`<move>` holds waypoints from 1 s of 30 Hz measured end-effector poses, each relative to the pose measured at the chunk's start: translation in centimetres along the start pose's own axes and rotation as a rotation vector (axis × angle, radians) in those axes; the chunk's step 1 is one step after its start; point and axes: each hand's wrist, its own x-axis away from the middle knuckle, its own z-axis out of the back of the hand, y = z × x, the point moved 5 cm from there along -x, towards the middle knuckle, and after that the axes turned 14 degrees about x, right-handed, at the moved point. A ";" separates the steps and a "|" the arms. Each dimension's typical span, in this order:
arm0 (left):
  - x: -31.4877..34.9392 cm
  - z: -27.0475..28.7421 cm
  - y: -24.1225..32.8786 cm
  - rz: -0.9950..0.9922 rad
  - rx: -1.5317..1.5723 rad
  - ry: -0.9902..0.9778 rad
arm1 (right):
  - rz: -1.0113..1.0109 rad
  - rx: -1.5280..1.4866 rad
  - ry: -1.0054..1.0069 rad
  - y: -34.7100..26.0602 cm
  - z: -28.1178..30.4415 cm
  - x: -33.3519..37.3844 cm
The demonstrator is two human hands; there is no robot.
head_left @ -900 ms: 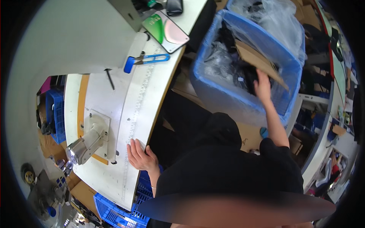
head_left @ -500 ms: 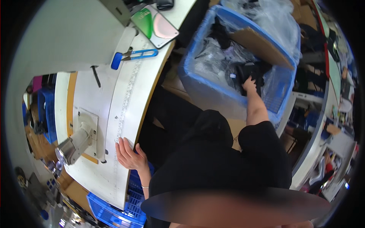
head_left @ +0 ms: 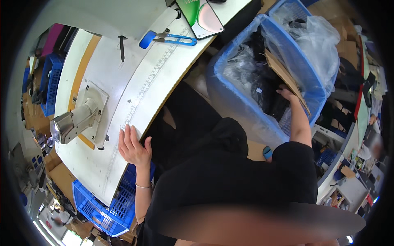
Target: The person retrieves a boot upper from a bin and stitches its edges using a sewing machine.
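- Head cam looks straight down on a person in a black top sitting at a white worktable (head_left: pixel 123 78) with a ruler strip printed along its curved edge.
- Left hand (head_left: pixel 133 147) lies flat on the table edge, fingers spread and pointing up the table, holding nothing. Thin bracelet on that wrist.
- Right hand (head_left: pixel 287 95) is reaching down into a big blue plastic bin (head_left: pixel 230 102) on the person's right. Fingers are in among the dark fabric pieces (head_left: pixel 266 98) in there, right below a slab of brown cardboard (head_left: pixel 283 74) that's leaning inside the bin. Can't tell if it's actually gripping anything or just touching, the fingertips are mostly hidden.
- Bin is lined with clear plastic bagging (head_left: pixel 316 41), bunched up at the far end.
- On the table, well away from both hands: blue-handled thread snips (head_left: pixel 168 39), a smartphone (head_left: pixel 200 16) with its screen lit, and a small dark tool (head_left: pixel 122 46).
- Metal sewing machine part (head_left: pixel 74 123) sits on its plate just left of the left hand.
- Blue lattice crate (head_left: pixel 102 205) sits under the table's near edge.
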 end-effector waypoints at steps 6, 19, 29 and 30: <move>0.0 0.5 0.0 0.007 0.040 0.022 | -0.176 -0.378 0.462 6.9 4.0 9.9; -2.3 3.5 5.7 0.014 0.996 -0.055 | 0.675 -2.048 0.997 4.5 25.1 30.6; -2.0 7.2 6.2 0.152 2.069 -0.288 | 1.913 -0.750 1.000 -27.0 34.9 41.6; -1.5 7.2 5.6 0.379 2.466 -0.341 | 1.971 -0.367 0.981 -31.3 34.1 42.8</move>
